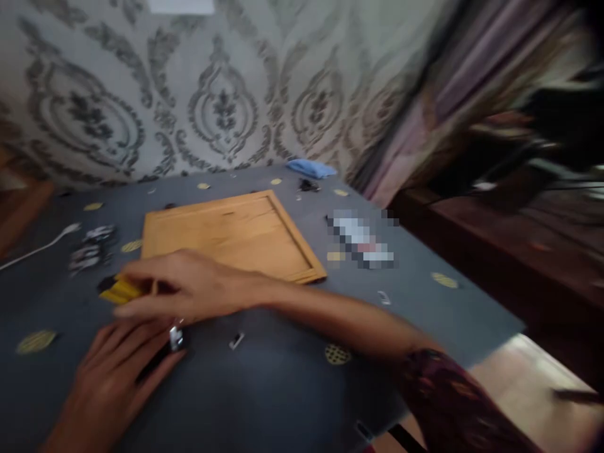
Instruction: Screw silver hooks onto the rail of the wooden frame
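Note:
My right hand reaches across from the right, in front of the wooden board. Its fingers are closed on a yellow-and-black object, whose kind I cannot make out in the blur. Just below it, my left hand is closed around a slim black object with a shiny metal end, which sticks out between thumb and fingers. The two hands nearly touch or overlap. The framed, flat wooden board lies behind them, its near left part hidden by my right hand.
The grey patterned tabletop holds a small metal piece, a dark-and-silver bundle, a white cable, a blue packet, a small black item and a pixelated object. A patterned wall stands behind.

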